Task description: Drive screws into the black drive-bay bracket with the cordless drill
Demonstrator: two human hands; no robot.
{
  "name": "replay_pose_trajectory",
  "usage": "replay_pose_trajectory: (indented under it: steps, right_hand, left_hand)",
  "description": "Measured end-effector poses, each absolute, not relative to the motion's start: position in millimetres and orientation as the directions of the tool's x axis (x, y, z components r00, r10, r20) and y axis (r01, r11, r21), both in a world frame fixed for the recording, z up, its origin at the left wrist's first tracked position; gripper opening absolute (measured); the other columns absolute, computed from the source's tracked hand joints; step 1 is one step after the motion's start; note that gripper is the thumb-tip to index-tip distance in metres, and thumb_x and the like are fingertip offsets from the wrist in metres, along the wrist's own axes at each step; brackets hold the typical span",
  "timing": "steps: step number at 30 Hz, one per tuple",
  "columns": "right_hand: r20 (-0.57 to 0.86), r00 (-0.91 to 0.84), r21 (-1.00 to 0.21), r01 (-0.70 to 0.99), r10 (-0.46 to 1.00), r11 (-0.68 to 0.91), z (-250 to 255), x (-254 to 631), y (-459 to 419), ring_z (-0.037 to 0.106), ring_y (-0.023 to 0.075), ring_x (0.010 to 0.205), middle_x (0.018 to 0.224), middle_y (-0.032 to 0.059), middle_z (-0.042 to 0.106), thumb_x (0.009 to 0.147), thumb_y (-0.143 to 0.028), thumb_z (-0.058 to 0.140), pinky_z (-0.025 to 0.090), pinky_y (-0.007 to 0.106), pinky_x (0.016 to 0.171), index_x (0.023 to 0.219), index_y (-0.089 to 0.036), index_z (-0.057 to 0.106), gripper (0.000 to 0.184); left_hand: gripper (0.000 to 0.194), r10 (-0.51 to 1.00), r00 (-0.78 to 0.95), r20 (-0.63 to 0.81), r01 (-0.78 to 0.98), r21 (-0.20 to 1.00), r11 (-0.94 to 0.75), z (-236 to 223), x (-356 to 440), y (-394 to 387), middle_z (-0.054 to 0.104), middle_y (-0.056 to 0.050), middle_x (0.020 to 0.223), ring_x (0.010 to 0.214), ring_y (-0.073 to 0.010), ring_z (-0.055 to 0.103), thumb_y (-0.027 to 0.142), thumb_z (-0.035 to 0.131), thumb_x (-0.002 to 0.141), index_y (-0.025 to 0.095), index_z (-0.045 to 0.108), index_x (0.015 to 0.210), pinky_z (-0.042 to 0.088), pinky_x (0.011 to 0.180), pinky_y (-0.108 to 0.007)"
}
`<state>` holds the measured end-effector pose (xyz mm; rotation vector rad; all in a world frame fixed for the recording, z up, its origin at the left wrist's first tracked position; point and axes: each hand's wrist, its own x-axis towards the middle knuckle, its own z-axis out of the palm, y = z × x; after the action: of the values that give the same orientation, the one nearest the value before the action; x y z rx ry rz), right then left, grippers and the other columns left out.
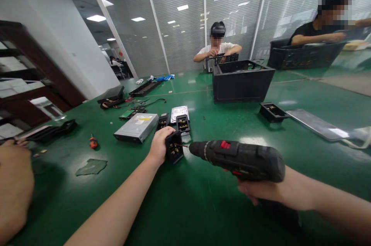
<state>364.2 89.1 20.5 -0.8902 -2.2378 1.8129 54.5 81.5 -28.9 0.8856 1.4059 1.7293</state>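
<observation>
My left hand [161, 145] is closed on a small black box [174, 152], holding it tilted with its hollow side toward the drill. Several brass-coloured pieces show inside the box. My right hand [256, 192] wraps around the handle of a black cordless drill [237, 158] with red switches. The drill points left, its thin bit [183, 145] reaching to the box's open face; whether it touches a screw I cannot tell. Just beyond my left hand, two similar black boxes lie near a silver hard drive [179, 113]. A grey optical drive [136, 127] sits to the left.
An orange screwdriver [92, 141] and a dark green scrap [91, 167] lie on the green table [214, 215]. Another person's arm [14, 192] enters at left. Two people work behind black cases [242, 85]. A black box [272, 112] and flat panel [317, 123] lie right.
</observation>
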Motion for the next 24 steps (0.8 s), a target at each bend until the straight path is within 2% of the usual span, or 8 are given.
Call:
replay_pose_trajectory:
  steps: [4, 6, 8, 9, 14, 17, 21, 24]
  right_hand:
    - [-0.222, -0.79, -0.925, 0.357, 0.571, 0.134, 9.5, 366.9, 86.4, 0.059, 0.0172, 0.056, 0.06, -0.0021, 0.059, 0.076, -0.026, 0.062, 0.051, 0.03, 0.055, 0.085, -0.019, 0.063, 0.011]
    - [-0.189, -0.773, -0.935, 0.331, 0.606, 0.13, 5.3, 367.0, 85.9, 0.059, 0.0179, 0.057, 0.06, -0.0011, 0.06, 0.076, -0.029, 0.062, 0.051, 0.03, 0.056, 0.074, -0.02, 0.062, 0.009]
    - [-0.187, -0.754, -0.942, 0.32, 0.63, 0.103, 4.0, 366.1, 86.2, 0.059, 0.0183, 0.057, 0.059, -0.0014, 0.061, 0.075, -0.03, 0.062, 0.05, 0.03, 0.056, 0.077, -0.021, 0.064, 0.009]
    - [-0.196, -0.748, -0.941, 0.325, 0.634, 0.092, 4.4, 365.5, 86.6, 0.059, 0.0186, 0.057, 0.058, -0.0017, 0.061, 0.075, -0.03, 0.063, 0.049, 0.03, 0.056, 0.082, -0.021, 0.065, 0.011]
    - [-0.236, -0.72, -0.932, 0.358, 0.652, 0.059, 11.8, 363.7, 88.6, 0.058, 0.019, 0.056, 0.055, -0.0033, 0.061, 0.075, -0.022, 0.061, 0.047, 0.032, 0.058, 0.114, -0.021, 0.057, 0.039]
    - [-0.316, -0.707, -0.936, 0.343, 0.632, -0.084, 15.7, 364.1, 88.3, 0.059, 0.0182, 0.054, 0.055, -0.0025, 0.062, 0.072, -0.021, 0.063, 0.046, 0.032, 0.058, 0.111, -0.016, 0.059, 0.039]
    - [-0.414, -0.69, -0.889, 0.164, 0.594, -0.428, 18.2, 364.5, 88.2, 0.057, 0.0154, 0.046, 0.054, -0.0036, 0.06, 0.07, -0.023, 0.064, 0.045, 0.03, 0.051, 0.104, -0.013, 0.063, 0.036]
    - [-0.415, -0.684, -0.867, 0.099, 0.599, -0.488, 19.9, 366.3, 91.1, 0.056, 0.0146, 0.045, 0.053, -0.0035, 0.059, 0.071, -0.02, 0.063, 0.047, 0.03, 0.052, 0.102, -0.012, 0.064, 0.032]
  left_hand:
    - [0.012, 0.779, -0.611, 0.143, -0.037, 0.977, -0.208, -25.4, 42.1, 81.2, 0.06, 0.0, 0.062, 0.065, -0.0157, 0.057, 0.021, 0.059, 0.072, 0.018, 0.064, 0.061, 0.044, 0.059, -0.022]
    - [0.005, 0.712, -0.675, 0.194, 0.01, 0.967, -0.254, -22.3, 33.1, 81.5, 0.06, 0.002, 0.064, 0.069, -0.0144, 0.059, 0.019, 0.063, 0.068, 0.019, 0.064, 0.063, 0.045, 0.063, -0.02]
    - [0.004, 0.715, -0.687, 0.131, -0.102, 0.956, -0.273, -18.6, 24.8, 82.2, 0.062, 0.002, 0.066, 0.07, -0.016, 0.061, 0.023, 0.062, 0.069, 0.019, 0.064, 0.068, 0.048, 0.064, -0.023]
    - [0.01, 0.727, -0.687, 0.029, -0.227, 0.941, -0.252, -16.7, 21.5, 82.6, 0.063, 0.0, 0.067, 0.069, -0.0184, 0.063, 0.028, 0.059, 0.071, 0.019, 0.065, 0.071, 0.051, 0.063, -0.027]
    - [0.016, 0.734, -0.635, -0.24, -0.485, 0.863, -0.138, -10.9, 16.0, 83.7, 0.068, -0.005, 0.071, 0.067, -0.0234, 0.066, 0.028, 0.058, 0.07, 0.018, 0.066, 0.081, 0.054, 0.062, -0.038]
    - [0.018, 0.743, -0.588, -0.32, -0.535, 0.843, -0.06, -10.3, 18.3, 83.5, 0.068, -0.007, 0.071, 0.066, -0.0246, 0.066, 0.027, 0.058, 0.071, 0.017, 0.066, 0.083, 0.055, 0.062, -0.04]
    - [0.019, 0.779, -0.514, -0.36, -0.588, 0.809, -0.014, -9.2, 20.9, 81.5, 0.068, -0.01, 0.071, 0.064, -0.0248, 0.066, 0.025, 0.058, 0.069, 0.014, 0.066, 0.082, 0.055, 0.062, -0.04]
    - [0.014, 0.819, -0.446, -0.36, -0.662, 0.749, -0.032, -8.4, 20.0, 79.0, 0.068, -0.008, 0.071, 0.065, -0.023, 0.066, 0.021, 0.059, 0.068, 0.015, 0.065, 0.08, 0.055, 0.069, -0.043]
